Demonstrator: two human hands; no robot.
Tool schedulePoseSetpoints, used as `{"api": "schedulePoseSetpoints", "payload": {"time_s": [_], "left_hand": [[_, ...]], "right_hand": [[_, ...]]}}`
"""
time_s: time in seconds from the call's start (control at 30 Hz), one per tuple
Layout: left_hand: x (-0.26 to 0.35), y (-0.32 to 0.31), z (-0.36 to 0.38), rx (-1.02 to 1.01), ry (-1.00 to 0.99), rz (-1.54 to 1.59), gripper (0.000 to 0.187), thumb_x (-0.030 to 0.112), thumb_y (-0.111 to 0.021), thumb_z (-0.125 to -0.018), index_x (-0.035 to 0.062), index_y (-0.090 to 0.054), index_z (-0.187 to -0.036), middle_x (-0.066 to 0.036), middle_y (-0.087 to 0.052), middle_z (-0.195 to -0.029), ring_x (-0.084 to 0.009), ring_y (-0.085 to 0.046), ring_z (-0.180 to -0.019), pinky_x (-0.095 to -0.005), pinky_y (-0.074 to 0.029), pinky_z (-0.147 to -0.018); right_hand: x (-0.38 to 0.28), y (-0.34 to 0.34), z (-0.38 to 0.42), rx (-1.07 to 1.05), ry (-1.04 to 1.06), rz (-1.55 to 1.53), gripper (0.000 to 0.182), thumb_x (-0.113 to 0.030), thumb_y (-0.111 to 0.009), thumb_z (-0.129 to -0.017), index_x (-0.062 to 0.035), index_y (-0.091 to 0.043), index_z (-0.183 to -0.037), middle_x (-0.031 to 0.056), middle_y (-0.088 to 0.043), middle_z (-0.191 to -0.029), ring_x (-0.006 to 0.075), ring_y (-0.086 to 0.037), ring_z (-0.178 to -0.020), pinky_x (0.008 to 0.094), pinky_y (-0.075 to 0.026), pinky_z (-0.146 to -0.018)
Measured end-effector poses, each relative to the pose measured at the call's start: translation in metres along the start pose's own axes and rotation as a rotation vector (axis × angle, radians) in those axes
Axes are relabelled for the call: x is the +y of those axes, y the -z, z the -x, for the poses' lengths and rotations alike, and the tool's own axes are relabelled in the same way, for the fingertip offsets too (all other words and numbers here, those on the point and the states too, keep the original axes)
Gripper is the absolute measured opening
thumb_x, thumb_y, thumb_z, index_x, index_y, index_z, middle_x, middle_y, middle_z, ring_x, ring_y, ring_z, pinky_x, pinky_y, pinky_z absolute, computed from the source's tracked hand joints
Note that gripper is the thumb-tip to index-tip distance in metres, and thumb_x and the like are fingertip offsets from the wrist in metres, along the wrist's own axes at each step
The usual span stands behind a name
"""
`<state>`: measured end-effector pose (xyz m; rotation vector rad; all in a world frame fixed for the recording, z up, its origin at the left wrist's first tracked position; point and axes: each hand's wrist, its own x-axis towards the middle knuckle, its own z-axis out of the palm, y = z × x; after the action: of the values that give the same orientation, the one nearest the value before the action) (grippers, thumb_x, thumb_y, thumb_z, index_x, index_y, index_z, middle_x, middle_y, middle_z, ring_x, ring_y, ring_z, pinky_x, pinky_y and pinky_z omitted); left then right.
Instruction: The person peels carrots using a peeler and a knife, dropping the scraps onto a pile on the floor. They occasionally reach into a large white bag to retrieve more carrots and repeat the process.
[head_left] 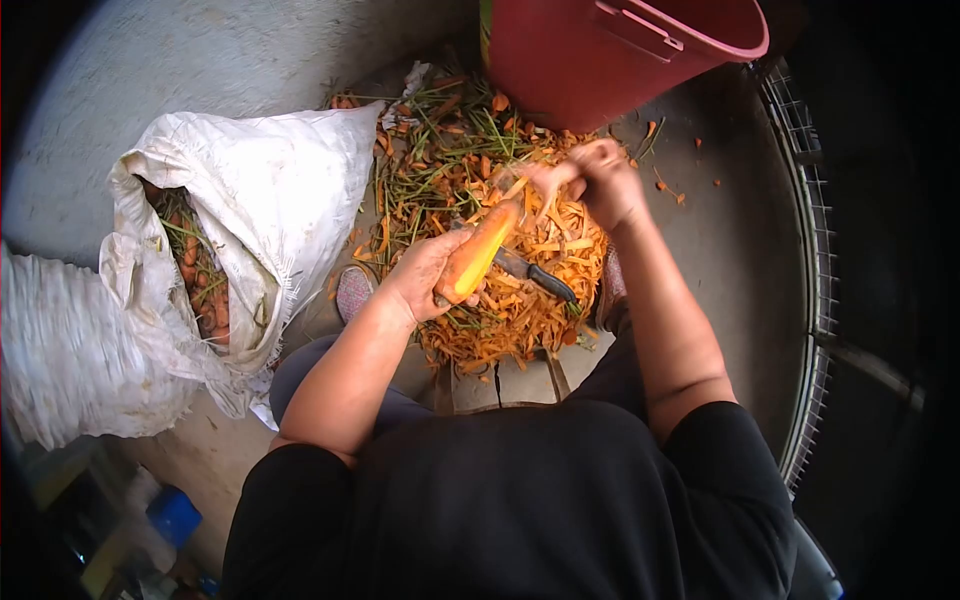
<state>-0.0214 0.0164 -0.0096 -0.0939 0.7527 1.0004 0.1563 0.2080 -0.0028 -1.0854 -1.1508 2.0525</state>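
Observation:
My left hand (pixel 428 272) is closed around a partly peeled carrot (pixel 480 252), its top end pointing up and to the right. A bright yellow-orange strip shows on its side. Up and to the right of the carrot is my right hand (pixel 598 180), smeared by motion; its fingers and anything in them cannot be made out. A knife with a black handle (pixel 552 283) lies on the heap of orange peelings (pixel 500 325) below both hands. Green stems (pixel 440 150) and orange scraps spread over the floor beyond.
A large red bin (pixel 590 65) stands at the top. On the left, an open white sack (pixel 300 170) holds carrots and stems, beside another white sack (pixel 80 345). Wire mesh (pixel 815 230) curves along the right. A blue object (pixel 174 516) is at lower left.

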Motion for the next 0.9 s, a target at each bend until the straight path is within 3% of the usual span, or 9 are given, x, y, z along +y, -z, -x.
{"api": "schedulePoseSetpoints", "payload": {"time_s": [0.1,0.3,0.33,0.37,0.43,0.5,0.57,0.63,0.9], "left_hand": [[0.004,-0.009,0.005,-0.023,-0.015,-0.014,0.037,0.031,-0.043,-0.087,0.0051,-0.045,-0.113,-0.010,-0.057,-0.086,-0.0210,-0.056,-0.068,-0.0326,-0.049,-0.052],[0.007,-0.001,-0.002,-0.118,-0.168,-0.046,0.037,0.027,-0.044,-0.086,0.0010,-0.046,-0.112,-0.012,-0.056,-0.090,-0.0204,-0.058,-0.071,-0.0307,-0.050,-0.050],[0.006,-0.020,0.000,0.151,-0.122,0.086,0.036,0.027,-0.045,-0.086,-0.0003,-0.047,-0.109,-0.012,-0.058,-0.089,-0.0198,-0.060,-0.069,-0.0305,-0.050,-0.050],[0.004,-0.015,-0.002,0.059,-0.120,0.056,0.036,0.027,-0.044,-0.086,-0.0002,-0.047,-0.108,-0.012,-0.058,-0.089,-0.0196,-0.060,-0.069,-0.0305,-0.051,-0.050],[-0.002,-0.004,-0.005,-0.125,-0.112,-0.002,0.036,0.029,-0.043,-0.087,0.0001,-0.048,-0.108,-0.011,-0.058,-0.088,-0.0194,-0.060,-0.068,-0.0306,-0.052,-0.051],[-0.003,-0.007,-0.001,-0.018,-0.072,-0.011,0.036,0.030,-0.043,-0.088,0.0031,-0.045,-0.112,-0.011,-0.056,-0.087,-0.0200,-0.059,-0.069,-0.0306,-0.052,-0.051],[-0.002,-0.011,0.001,-0.006,-0.029,-0.047,0.036,0.030,-0.043,-0.088,0.0052,-0.043,-0.115,-0.011,-0.056,-0.086,-0.0207,-0.059,-0.070,-0.0308,-0.052,-0.051],[0.001,-0.009,0.001,-0.005,-0.051,-0.031,0.036,0.029,-0.044,-0.088,0.0067,-0.043,-0.116,-0.011,-0.056,-0.086,-0.0209,-0.059,-0.070,-0.0313,-0.052,-0.050],[0.005,-0.012,-0.001,0.040,-0.037,0.114,0.032,0.026,-0.045,-0.088,0.0010,-0.051,-0.107,-0.010,-0.059,-0.089,-0.0186,-0.061,-0.073,-0.0329,-0.055,-0.058]], "right_hand": [[-0.008,0.030,-0.015,0.419,0.049,-0.167,0.020,-0.011,-0.063,-0.079,-0.0059,-0.044,-0.084,0.0072,-0.055,-0.069,0.0103,-0.050,-0.048,0.0227,-0.042,-0.041],[-0.008,-0.045,0.036,-0.348,-0.068,-0.114,0.019,-0.009,-0.066,-0.076,-0.0035,-0.048,-0.081,0.0095,-0.058,-0.068,0.0139,-0.053,-0.048,0.0232,-0.044,-0.043],[-0.003,-0.056,0.044,-0.414,-0.098,-0.122,0.018,-0.009,-0.066,-0.075,-0.0031,-0.049,-0.079,0.0099,-0.059,-0.068,0.0142,-0.054,-0.048,0.0233,-0.044,-0.042],[0.001,-0.063,0.048,-0.480,-0.128,-0.130,0.017,-0.009,-0.066,-0.075,-0.0027,-0.050,-0.078,0.0103,-0.060,-0.067,0.0145,-0.054,-0.047,0.0233,-0.043,-0.042],[0.008,-0.048,0.034,-0.353,-0.189,-0.156,0.017,-0.010,-0.067,-0.075,-0.0025,-0.051,-0.076,0.0103,-0.060,-0.067,0.0135,-0.052,-0.043,0.0230,-0.042,-0.040],[0.007,-0.012,0.005,-0.146,-0.067,-0.111,0.017,-0.010,-0.066,-0.075,-0.0046,-0.050,-0.077,0.0095,-0.060,-0.067,0.0120,-0.051,-0.045,0.0225,-0.042,-0.040],[-0.005,0.012,-0.010,0.370,0.051,0.173,0.018,-0.011,-0.065,-0.077,-0.0067,-0.048,-0.079,0.0073,-0.057,-0.067,0.0098,-0.049,-0.046,0.0222,-0.041,-0.040],[-0.007,0.026,-0.014,0.405,0.053,-0.143,0.018,-0.011,-0.064,-0.078,-0.0073,-0.046,-0.081,0.0054,-0.054,-0.066,0.0089,-0.047,-0.047,0.0222,-0.040,-0.040],[0.009,-0.061,0.048,-0.501,-0.179,-0.173,0.016,-0.007,-0.067,-0.074,-0.0031,-0.051,-0.076,0.0081,-0.058,-0.065,0.0120,-0.052,-0.045,0.0210,-0.043,-0.040]]}}
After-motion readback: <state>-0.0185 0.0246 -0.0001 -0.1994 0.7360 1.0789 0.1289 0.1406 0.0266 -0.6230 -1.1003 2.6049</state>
